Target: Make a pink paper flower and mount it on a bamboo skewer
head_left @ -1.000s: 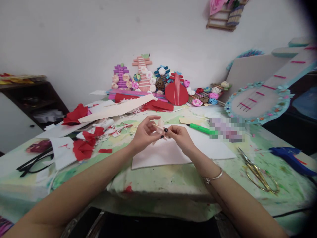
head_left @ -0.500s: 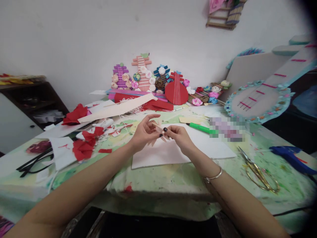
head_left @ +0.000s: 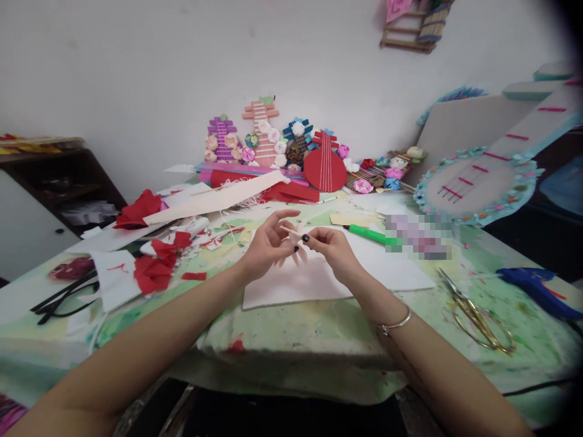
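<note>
Above the white sheet [head_left: 387, 270], my two hands meet around a small pale piece with petal-like flaps [head_left: 299, 255]. My left hand [head_left: 269, 246] grips it between the thumb and curled fingers, with the index finger stretched out above. A thin pale stick [head_left: 291, 232] runs across the top of the piece. Its right end lies in the pinch of my right hand [head_left: 328, 247], thumb and index finger pressed together. The fingers hide part of the petal piece.
Right of my hands lie a green glue-stick-like tube [head_left: 371, 234], gold-handled scissors [head_left: 476, 312] and a blue glue gun [head_left: 540, 288]. Red paper scraps [head_left: 155, 276] and black glasses [head_left: 66, 300] lie left. Paper-flower instrument models [head_left: 324, 167] stand along the wall.
The stick between my hands has tilted and shows more clearly now. The petal flaps have turned slightly. Both hands stay in nearly the same place.
</note>
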Demonstrator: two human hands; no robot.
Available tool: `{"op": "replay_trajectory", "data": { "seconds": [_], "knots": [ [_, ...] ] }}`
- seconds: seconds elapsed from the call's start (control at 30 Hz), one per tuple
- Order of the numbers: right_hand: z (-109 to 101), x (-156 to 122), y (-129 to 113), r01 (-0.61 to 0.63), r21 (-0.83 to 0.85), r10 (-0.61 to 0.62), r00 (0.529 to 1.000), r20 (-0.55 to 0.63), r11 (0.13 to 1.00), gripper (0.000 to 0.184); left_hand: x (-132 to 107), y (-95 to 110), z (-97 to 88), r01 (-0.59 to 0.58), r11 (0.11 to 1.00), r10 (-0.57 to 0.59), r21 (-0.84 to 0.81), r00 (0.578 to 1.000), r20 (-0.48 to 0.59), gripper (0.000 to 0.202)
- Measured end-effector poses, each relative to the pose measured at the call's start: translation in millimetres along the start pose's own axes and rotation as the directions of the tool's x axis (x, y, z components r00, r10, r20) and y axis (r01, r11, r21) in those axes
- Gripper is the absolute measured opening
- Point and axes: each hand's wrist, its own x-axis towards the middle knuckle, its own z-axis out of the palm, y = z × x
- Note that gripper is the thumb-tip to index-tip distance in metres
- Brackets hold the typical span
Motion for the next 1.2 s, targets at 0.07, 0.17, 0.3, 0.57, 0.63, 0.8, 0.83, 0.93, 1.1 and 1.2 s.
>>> {"op": "replay_trajectory", "data": {
  "seconds": [0.07, 0.17, 0.3, 0.57, 0.63, 0.8, 0.83, 0.93, 1.1, 1.2],
  "knots": [
    [-1, 0, 0, 0.003, 0.0, -0.003, 1.0, 0.002, 1.0, 0.032, 0, 0, -0.1, 0.011, 1.0, -0.011, 0.011, 1.0, 0.0, 0.058],
    [-1, 0, 0, 0.013, -0.008, -0.013, 1.0, -0.002, 1.0, 0.031, 0, -1, -0.2, 0.012, 1.0, -0.012, 0.01, 1.0, -0.007, 0.059],
    [-1, 0, -2, 0.007, -0.02, -0.007, 1.0, 0.002, 1.0, 0.031, 0, -2, -0.5, -0.01, 1.0, 0.01, 0.008, 0.999, -0.036, 0.053],
    [-1, 0, -3, -0.007, -0.029, 0.007, 1.0, -0.003, 1.0, 0.032, 1, -7, -1.2, 0.016, 0.999, -0.019, -0.029, 0.994, -0.105, 0.026],
    [-2, 0, -3, -0.008, -0.022, 0.008, 1.0, 0.0, 1.0, 0.033, 2, -8, -1.0, 0.014, 0.999, -0.019, -0.042, 0.992, -0.124, 0.027],
    [-5, 1, -1, -0.023, 0.002, 0.023, 1.0, 0.013, 1.0, 0.033, 3, -9, -2.0, 0.018, 0.993, -0.034, -0.12, 0.99, -0.136, 0.026],
    [-6, 1, -1, -0.025, 0.007, 0.025, 1.0, 0.019, 1.0, 0.032, 3, -10, -2.6, 0.022, 0.991, -0.039, -0.133, 0.991, -0.126, 0.025],
    [-8, 2, -1, -0.028, 0.004, 0.028, 0.999, 0.034, 1.0, 0.03, 4, -12, -5.2, 0.034, 0.989, -0.049, -0.142, 0.994, -0.099, 0.024],
    [-9, 2, -1, -0.028, -0.015, 0.029, 0.999, 0.042, 0.999, 0.027, 4, -12, -8.4, 0.066, 0.988, -0.078, -0.142, 0.994, -0.075, 0.023],
    [-9, 2, -1, -0.031, -0.008, 0.031, 0.999, 0.037, 0.999, 0.026, 4, -11, -8.7, 0.086, 0.984, -0.095, -0.153, 0.994, -0.05, 0.024]
  ]
}}
